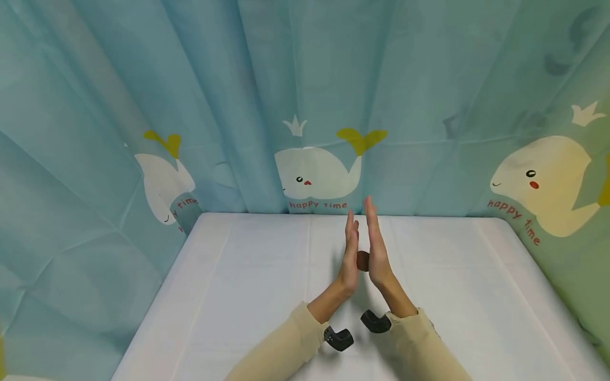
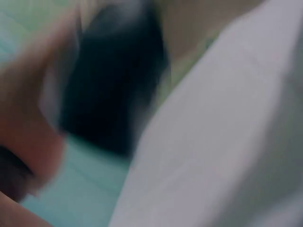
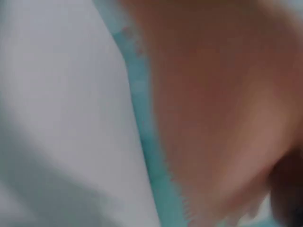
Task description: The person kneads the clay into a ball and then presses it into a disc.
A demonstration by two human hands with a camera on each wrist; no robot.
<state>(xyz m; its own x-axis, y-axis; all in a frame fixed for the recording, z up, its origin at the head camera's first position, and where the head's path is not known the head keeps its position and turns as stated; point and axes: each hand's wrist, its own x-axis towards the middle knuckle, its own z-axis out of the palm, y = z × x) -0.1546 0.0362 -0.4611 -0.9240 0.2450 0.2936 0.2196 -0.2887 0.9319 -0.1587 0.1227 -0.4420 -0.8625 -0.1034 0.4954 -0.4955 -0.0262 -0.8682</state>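
A small, dark brown, rounded lump [image 1: 363, 261] is held between the two palms above the table. My left hand [image 1: 350, 262] stands on edge with its fingers straight and pointing forward, its palm against the lump's left side. Facing it, my right hand [image 1: 378, 254] is also straight-fingered, its palm on the lump's right side and its fingertips reaching farther forward. Part of the brown lump [image 2: 13, 176] shows at the lower left of the blurred left wrist view. In the right wrist view the lump [image 3: 288, 189] appears at the right edge, beside the blurred palm.
A white-covered table [image 1: 257, 275] lies under both hands. Black curved wrist devices [image 1: 339, 339] stick out from the cream sleeves [image 1: 281, 344] toward each other. Behind the table hangs a blue curtain [image 1: 329, 63] printed with white whales.
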